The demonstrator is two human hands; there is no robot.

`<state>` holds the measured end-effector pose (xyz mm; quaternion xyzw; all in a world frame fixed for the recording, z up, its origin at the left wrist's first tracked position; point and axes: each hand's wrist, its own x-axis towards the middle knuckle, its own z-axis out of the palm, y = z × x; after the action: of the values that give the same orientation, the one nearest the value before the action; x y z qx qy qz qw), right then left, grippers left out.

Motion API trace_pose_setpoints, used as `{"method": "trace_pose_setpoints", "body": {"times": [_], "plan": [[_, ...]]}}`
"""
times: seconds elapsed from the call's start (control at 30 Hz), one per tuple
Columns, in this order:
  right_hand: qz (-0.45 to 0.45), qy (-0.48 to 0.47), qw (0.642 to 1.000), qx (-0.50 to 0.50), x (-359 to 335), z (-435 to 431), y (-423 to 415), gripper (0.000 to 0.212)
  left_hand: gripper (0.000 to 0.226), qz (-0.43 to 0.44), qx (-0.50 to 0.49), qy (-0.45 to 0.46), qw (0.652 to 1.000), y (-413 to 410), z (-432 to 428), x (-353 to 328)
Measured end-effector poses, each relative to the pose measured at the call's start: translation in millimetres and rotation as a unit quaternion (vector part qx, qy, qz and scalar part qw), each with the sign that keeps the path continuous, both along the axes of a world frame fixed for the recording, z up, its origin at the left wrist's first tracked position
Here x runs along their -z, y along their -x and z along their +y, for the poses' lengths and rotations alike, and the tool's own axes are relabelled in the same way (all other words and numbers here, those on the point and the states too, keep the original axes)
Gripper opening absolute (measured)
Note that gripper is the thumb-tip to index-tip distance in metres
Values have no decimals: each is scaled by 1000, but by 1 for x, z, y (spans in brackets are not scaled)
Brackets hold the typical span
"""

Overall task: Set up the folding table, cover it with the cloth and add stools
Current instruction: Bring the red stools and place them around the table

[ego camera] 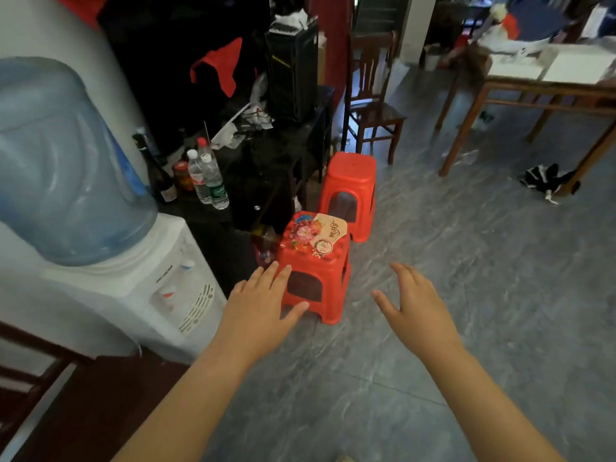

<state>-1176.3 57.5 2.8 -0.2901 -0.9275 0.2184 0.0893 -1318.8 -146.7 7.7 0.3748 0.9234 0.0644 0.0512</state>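
Hovering at sticker-topped stool [313,261]: left hand [263,301], right hand [413,305], fingers [268,274] apart, holding nothing. Plastic looking light, stiff; seat rim inviting grip.

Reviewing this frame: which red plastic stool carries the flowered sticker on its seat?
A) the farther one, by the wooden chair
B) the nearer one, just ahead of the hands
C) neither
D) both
B: the flowered sticker lies on the seat of the nearer red plastic stool, while the farther red plastic stool has a plain red seat.
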Motion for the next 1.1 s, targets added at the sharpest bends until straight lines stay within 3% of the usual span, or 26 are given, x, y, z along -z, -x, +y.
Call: {"method": "trace_pose_setpoints", "body": {"times": [0.27, 0.53, 0.83, 1.1], "plan": [[-21, 19, 1000, -13, 28, 94, 112, 67, 76, -25, -27, 12, 999, 105, 91, 42], [-70, 46, 996, 25, 99, 170, 233, 72, 75, -75, -24, 20, 997, 248, 186, 129], [-148, 120, 978, 82, 229, 247, 400, 86, 89, -139, -51, 100, 984, 406, 268, 279], [-213, 166, 955, 120, 370, 284, 467, 101, 99, -194, -86, 115, 970, 483, 322, 414]]}}
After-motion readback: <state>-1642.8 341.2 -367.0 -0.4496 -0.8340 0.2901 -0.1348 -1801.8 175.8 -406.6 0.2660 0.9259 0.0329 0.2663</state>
